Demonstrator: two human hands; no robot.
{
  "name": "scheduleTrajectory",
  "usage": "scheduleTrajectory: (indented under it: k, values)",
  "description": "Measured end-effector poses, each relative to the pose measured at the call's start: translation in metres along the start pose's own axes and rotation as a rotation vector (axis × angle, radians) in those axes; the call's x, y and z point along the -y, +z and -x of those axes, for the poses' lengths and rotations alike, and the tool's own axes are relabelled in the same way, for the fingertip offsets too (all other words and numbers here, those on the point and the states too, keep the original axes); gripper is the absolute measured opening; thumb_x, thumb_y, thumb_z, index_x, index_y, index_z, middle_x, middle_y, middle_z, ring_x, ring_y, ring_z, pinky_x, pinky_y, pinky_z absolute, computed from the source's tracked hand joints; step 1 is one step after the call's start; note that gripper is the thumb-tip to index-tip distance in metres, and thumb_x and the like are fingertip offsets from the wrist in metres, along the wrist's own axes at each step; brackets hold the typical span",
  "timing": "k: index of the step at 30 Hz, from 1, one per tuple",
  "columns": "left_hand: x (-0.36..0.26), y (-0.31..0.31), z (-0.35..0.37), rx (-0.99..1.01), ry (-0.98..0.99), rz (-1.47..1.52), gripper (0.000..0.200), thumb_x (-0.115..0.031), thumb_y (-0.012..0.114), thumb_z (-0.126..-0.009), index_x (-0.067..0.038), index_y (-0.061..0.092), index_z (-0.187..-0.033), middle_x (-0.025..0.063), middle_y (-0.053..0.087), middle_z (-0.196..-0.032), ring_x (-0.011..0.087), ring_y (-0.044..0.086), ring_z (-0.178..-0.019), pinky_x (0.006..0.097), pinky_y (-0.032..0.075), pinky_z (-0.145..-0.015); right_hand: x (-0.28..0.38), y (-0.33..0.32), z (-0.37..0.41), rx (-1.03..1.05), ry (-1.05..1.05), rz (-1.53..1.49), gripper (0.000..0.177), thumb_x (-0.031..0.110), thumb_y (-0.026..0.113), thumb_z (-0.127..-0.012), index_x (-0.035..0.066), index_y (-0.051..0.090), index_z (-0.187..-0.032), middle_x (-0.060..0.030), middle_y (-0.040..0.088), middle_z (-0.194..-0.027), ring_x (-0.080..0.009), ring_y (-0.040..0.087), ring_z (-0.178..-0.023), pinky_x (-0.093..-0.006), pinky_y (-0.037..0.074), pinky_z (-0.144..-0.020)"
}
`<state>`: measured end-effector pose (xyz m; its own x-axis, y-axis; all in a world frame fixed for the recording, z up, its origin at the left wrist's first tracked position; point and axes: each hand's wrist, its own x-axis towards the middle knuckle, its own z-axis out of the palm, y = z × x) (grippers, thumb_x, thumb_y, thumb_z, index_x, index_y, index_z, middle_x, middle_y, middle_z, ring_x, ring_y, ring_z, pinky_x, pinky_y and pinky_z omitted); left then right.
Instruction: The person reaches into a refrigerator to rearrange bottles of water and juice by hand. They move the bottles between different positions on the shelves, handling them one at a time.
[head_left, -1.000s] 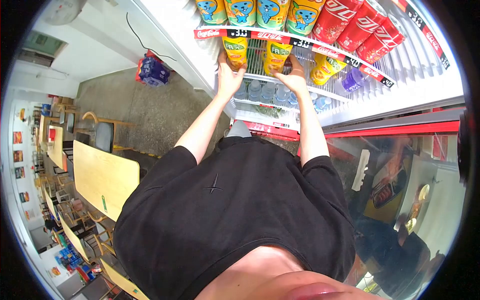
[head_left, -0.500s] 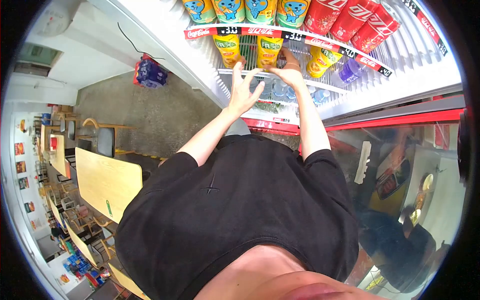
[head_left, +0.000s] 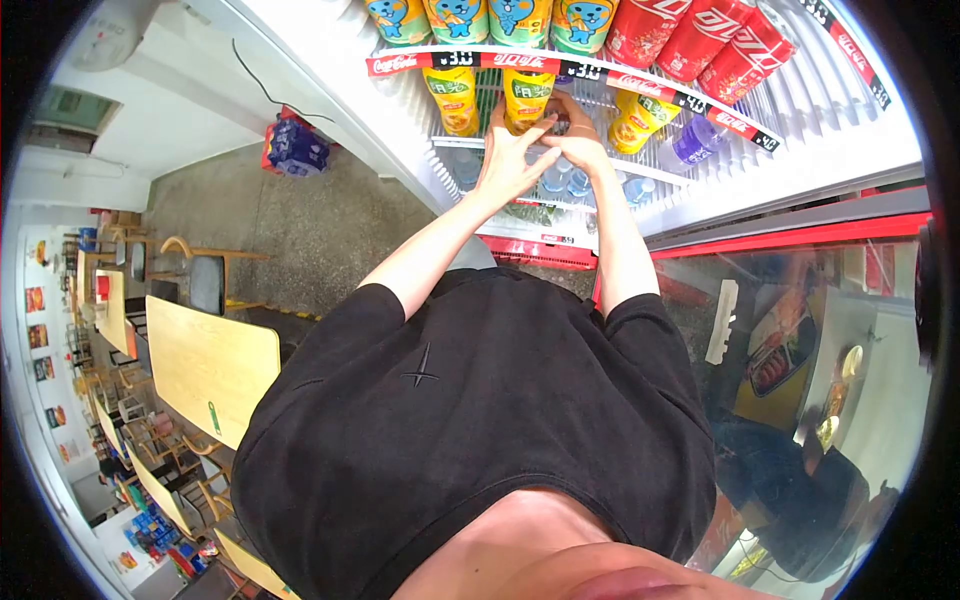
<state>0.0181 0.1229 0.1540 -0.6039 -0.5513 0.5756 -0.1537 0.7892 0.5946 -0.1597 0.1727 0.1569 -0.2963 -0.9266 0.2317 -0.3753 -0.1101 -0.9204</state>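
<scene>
In the head view, a yellow drink bottle (head_left: 527,98) stands on a wire fridge shelf, between my two hands. My left hand (head_left: 514,158) curls around its lower left side and front, partly covering its base. My right hand (head_left: 579,138) is bent around the right side of the same bottle, some fingertips hidden behind it. A second yellow bottle (head_left: 454,105) stands to the left, apart from my hands. Another yellow bottle (head_left: 638,120) and a purple-labelled bottle (head_left: 694,142) are to the right.
Red cola cans (head_left: 706,38) and green-yellow cartoon cans (head_left: 518,22) line the shelf above, behind a price strip (head_left: 520,62). Clear bottles (head_left: 557,180) sit on a lower shelf. The glass door (head_left: 780,300) hangs open at right; wooden tables (head_left: 212,350) stand at left.
My left hand has moved right, from beside the left yellow bottle to the middle one. The middle bottle has shifted slightly left, and my right hand has stayed beside it.
</scene>
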Motion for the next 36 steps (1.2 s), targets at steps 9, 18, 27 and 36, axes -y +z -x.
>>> scheduleTrajectory:
  k: [9,18,27,36]
  values:
    - [-0.003,-0.014,-0.004,0.019,0.002,-0.101,0.04,-0.033,0.073,-0.09,-0.015,0.069,-0.126,0.0355,0.048,-0.132,0.0487,0.054,-0.121,0.0517,0.048,-0.102,-0.005,0.0,-0.002,0.012,-0.025,-0.092,0.077,0.002,0.075,-0.076,0.011,0.051,-0.149,-0.0096,0.07,-0.124,-0.0213,0.065,-0.113,-0.0352,0.051,-0.096]
    - [0.004,-0.025,-0.006,0.168,-0.041,-0.096,0.042,-0.028,0.075,-0.087,-0.016,0.067,-0.127,0.0316,0.048,-0.126,0.0485,0.064,-0.104,0.0501,0.056,-0.09,-0.025,0.004,-0.004,-0.196,-0.006,-0.125,0.04,-0.001,0.071,-0.079,0.005,0.064,-0.118,-0.0031,0.07,-0.105,-0.0129,0.064,-0.092,-0.0275,0.052,-0.083]
    - [0.002,-0.026,-0.008,0.146,-0.063,-0.076,0.045,-0.026,0.078,-0.082,-0.015,0.069,-0.124,0.0317,0.047,-0.126,0.0478,0.064,-0.106,0.0495,0.056,-0.095,-0.029,0.01,-0.007,-0.325,0.02,-0.076,0.038,0.004,0.077,-0.08,0.005,0.061,-0.114,-0.0038,0.065,-0.097,-0.0127,0.062,-0.086,-0.0279,0.052,-0.076]
    - [0.008,-0.023,-0.007,0.087,0.019,-0.075,0.046,-0.026,0.079,-0.079,-0.012,0.069,-0.122,0.0302,0.052,-0.122,0.0472,0.064,-0.104,0.0499,0.055,-0.093,-0.019,0.019,-0.007,-0.547,-0.037,0.07,0.06,0.013,0.085,-0.076,0.002,0.053,-0.125,-0.0126,0.061,-0.112,-0.0226,0.064,-0.096,-0.0359,0.053,-0.08]
